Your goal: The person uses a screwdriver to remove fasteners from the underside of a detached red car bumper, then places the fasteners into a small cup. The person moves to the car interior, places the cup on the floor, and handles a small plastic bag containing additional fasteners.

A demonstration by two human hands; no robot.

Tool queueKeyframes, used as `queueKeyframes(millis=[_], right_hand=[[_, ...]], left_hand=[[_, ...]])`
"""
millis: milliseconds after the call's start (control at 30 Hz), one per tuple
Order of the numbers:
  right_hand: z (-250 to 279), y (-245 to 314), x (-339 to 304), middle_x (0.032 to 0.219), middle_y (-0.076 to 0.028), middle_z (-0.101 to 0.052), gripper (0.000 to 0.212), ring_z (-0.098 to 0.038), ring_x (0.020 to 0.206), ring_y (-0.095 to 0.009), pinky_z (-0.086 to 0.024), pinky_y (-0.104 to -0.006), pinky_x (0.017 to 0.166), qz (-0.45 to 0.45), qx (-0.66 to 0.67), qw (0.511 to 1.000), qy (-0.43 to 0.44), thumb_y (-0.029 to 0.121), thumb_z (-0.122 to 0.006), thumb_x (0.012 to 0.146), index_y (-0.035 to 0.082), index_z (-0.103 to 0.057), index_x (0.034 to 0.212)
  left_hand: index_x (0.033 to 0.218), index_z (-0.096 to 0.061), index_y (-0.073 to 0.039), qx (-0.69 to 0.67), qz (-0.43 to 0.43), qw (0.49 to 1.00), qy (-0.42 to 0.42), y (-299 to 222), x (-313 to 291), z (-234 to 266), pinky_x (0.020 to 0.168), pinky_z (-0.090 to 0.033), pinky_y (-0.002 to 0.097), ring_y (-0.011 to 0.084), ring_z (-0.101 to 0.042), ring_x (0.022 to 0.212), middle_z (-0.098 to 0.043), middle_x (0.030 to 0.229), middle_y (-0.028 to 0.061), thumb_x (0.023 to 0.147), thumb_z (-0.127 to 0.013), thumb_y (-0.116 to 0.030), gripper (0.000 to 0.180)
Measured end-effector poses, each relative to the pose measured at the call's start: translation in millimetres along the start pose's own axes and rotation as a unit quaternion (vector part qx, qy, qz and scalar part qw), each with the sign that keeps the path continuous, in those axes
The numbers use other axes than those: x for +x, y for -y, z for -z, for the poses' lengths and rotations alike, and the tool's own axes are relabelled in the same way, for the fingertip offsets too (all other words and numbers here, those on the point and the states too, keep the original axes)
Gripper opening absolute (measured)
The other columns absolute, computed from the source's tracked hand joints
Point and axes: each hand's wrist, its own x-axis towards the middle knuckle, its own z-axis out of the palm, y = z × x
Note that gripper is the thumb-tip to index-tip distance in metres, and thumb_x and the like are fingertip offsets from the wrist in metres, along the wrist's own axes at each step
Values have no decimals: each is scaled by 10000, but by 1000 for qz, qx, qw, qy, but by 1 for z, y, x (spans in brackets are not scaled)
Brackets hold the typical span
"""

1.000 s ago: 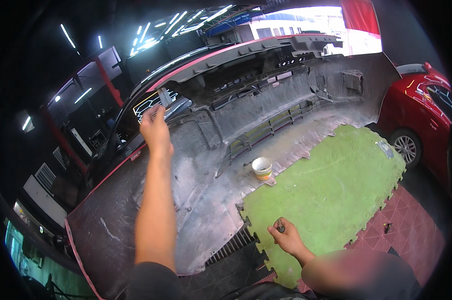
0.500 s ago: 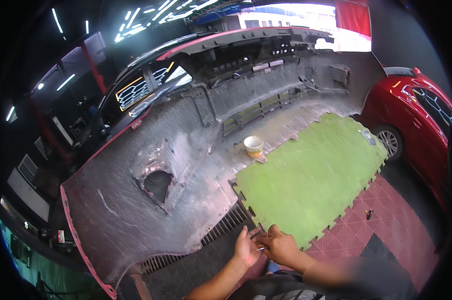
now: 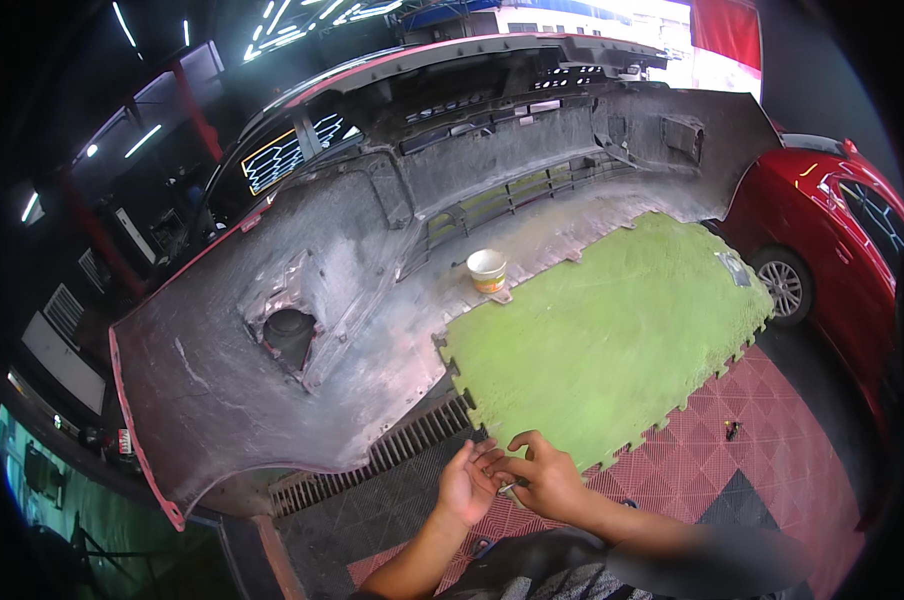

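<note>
My left hand (image 3: 467, 487) is low in the middle, palm turned up and fingers extended in a loose curve. Close against its fingertips, my right hand (image 3: 546, 480) is bent with thumb and fingers pinched together. Something small and pale shows under the right fingers, too little of it visible to name. Ahead of both hands lies a large car bumper cover (image 3: 357, 290), its dusty grey inner side facing me. On its near lip stands a small white tub (image 3: 487, 268) with an orange and yellow band.
A green interlocking foam mat (image 3: 582, 340) lies beside the bumper, a small greyish sheet (image 3: 734, 269) at its far right. Red floor tiles (image 3: 712, 425) and a slatted drain grate (image 3: 372, 460) are nearby. At the right is a red car (image 3: 822, 220); a small dark object (image 3: 732, 430) lies on the tiles.
The view has shifted, so the bumper and tub sit slightly higher and further left. Both hands remain together; the right fingers have moved a little over the left fingertips.
</note>
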Motion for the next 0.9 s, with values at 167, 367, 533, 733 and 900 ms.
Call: queueKeyframes(millis=[167,367,533,733,900], right_hand=[[77,-73,-19,1124,-82,-621,473,-612,703,-214,-548,-368,621,-23,22,991,-127,-6,-785,672,188,-802,1103],[180,-175,-56,1076,-97,-614,295,-597,700,-183,-511,-328,623,-66,79,970,-222,35,-838,809,136,-809,1085],[251,-236,-71,1004,-121,-628,408,-622,743,-204,-516,-333,661,-102,120,978,-135,86,-864,857,97,-738,1245],[316,-260,-79,919,-119,-628,582,-635,784,-233,-532,-362,712,-97,130,986,24,204,-765,972,96,-567,1509],[314,-266,-52,874,-117,-647,437,-670,723,-315,-561,-404,669,-44,100,992,57,208,-727,993,161,-674,1425]], left_hand=[[1201,-682,-18,105,-32,994,19,83,39,-80,874,-499,345,198,-642,969,-727,1051,87,1103,-584,-249,270],[1120,-702,-37,99,-39,992,72,208,123,-174,861,-468,305,142,-556,901,-679,1029,41,1107,-598,-253,240],[1066,-673,-75,125,-83,988,32,263,169,-216,752,-451,253,90,-520,804,-719,1090,75,1083,-651,-154,84],[1064,-657,-59,232,-111,966,4,252,193,-253,678,-422,232,68,-502,750,-735,1100,126,1074,-671,-150,93],[1148,-709,-14,248,-163,954,-44,250,197,-234,670,-407,234,55,-492,731,-734,1027,78,1071,-683,-168,173]])
